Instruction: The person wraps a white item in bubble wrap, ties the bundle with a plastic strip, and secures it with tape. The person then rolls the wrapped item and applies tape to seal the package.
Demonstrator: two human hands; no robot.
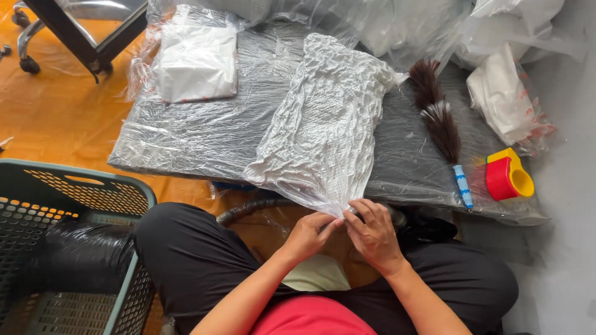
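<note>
A crinkled, vacuum-flattened plastic bag (323, 124) with white filling lies on the plastic-wrapped dark worktop (205, 133), running from 12 o'clock down toward the person at 6 o'clock. Its near corner hangs just over the worktop's front edge, and both hands meet there. The left hand (308, 234) pinches the bag's corner from the 7 o'clock side; the right hand (372, 232) closes its fingers on the same corner from the 5 o'clock side, so the two hands touch, clamped together on the plastic.

At 3 o'clock of the bag a feather duster (441, 124) with a blue handle lies near its right edge, and beyond it a red and yellow tape dispenser (509, 175) sits near the worktop's right front corner. At 10 o'clock a flat white packet (195, 59) in clear wrap lies well apart, leaving a bare stretch of worktop left of the bag. More white bagged bundles (506, 93) crowd the far right. A green mesh basket (74, 205) stands on the floor at 8 o'clock of the hands, beside the person's knee. A dark hose (248, 209) shows just below the front edge.
</note>
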